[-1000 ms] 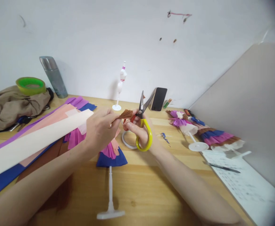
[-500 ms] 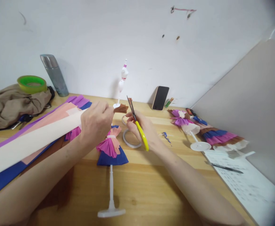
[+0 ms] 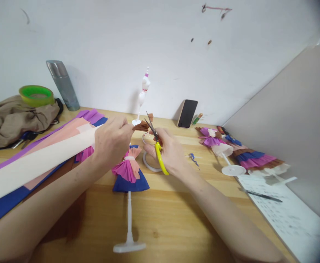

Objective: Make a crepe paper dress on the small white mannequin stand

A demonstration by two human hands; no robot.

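Observation:
My left hand (image 3: pixel 112 142) pinches a small pleated fan of brown crepe paper (image 3: pixel 141 126) above the wooden table (image 3: pixel 176 219). My right hand (image 3: pixel 166 151) grips yellow-handled scissors (image 3: pixel 156 146), blades slightly apart at the fan's right edge. Just below both hands lies a white doll stand wearing a pink, peach and blue paper dress (image 3: pixel 128 173), its round base toward me. A ring of tape (image 3: pixel 150 162) lies under my right hand.
Long sheets of crepe paper (image 3: pixel 33 164) in cream, peach, purple and blue stretch to the left. A flask (image 3: pixel 62 86), green tape roll (image 3: pixel 36 95) and brown cloth (image 3: pixel 8 120) sit at back left. An upright mannequin (image 3: pixel 143 95), phone (image 3: pixel 187 113), finished dressed stands (image 3: pixel 231 153) and printed paper with a pen (image 3: pixel 261 196) stand right.
The scissors swung from pointing upward with blades wide open to lying lower against the brown fan, blades nearly together. My left hand stayed on the fan.

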